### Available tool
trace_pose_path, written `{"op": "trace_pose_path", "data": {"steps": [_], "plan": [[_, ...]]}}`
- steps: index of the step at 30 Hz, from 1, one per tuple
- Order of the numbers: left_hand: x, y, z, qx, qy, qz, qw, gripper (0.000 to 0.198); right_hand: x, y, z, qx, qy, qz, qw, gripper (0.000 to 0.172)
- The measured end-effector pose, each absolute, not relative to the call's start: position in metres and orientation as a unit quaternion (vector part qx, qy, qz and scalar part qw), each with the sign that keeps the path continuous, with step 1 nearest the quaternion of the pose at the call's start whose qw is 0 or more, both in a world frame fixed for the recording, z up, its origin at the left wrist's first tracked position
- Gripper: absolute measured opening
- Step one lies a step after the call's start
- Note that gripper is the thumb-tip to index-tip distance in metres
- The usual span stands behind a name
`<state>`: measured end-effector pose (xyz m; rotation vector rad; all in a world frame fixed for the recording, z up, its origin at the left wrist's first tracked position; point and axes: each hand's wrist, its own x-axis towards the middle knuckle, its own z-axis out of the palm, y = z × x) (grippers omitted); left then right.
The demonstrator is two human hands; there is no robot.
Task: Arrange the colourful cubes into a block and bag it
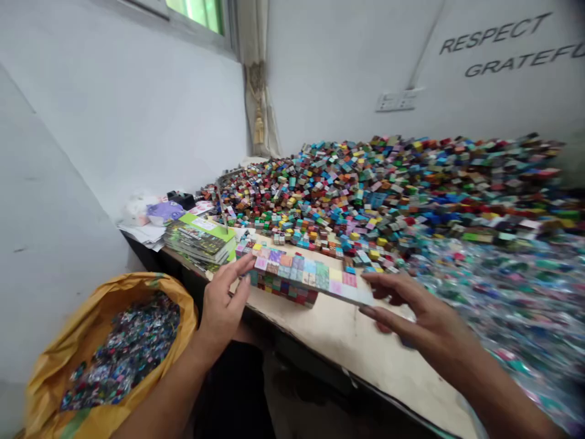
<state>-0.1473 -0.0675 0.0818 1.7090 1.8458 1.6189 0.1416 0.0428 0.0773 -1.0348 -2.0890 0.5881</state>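
A long row of small multicoloured cubes [306,275] lies across the beige board table [365,341], with pastel faces on top. Beneath and behind it sits a darker block of packed cubes [283,291]. My left hand [223,302] stands at the row's left end, its spread fingertips against or very close to the end cubes. My right hand [414,317] hovers at the right end, fingers apart and slightly blurred, with nothing in them. I cannot tell whether it touches the row. A large heap of loose coloured cubes [365,195] rises just beyond the row.
A yellow sack [109,353] of shiny small packets stands at the lower left. Shiny packets [498,305] spread across the right side. Stacked booklets with green covers [201,241] and papers lie at the table's far left, against a white wall.
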Motion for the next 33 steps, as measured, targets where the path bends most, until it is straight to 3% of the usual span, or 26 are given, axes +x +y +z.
{"op": "trace_pose_path", "data": {"steps": [9, 15, 33], "plan": [[-0.203, -0.012, 0.077, 0.495, 0.586, 0.621, 0.161, 0.038, 0.073, 0.087, 0.091, -0.381, -0.804, 0.32, 0.325, 0.059], [-0.208, -0.003, 0.064, 0.48, 0.581, 0.628, 0.195, 0.036, 0.065, 0.091, 0.088, -0.4, -0.807, 0.303, 0.312, 0.051], [-0.211, -0.001, 0.052, 0.453, 0.571, 0.65, 0.216, 0.034, 0.063, 0.097, 0.084, -0.422, -0.803, 0.304, 0.291, 0.058]]}}
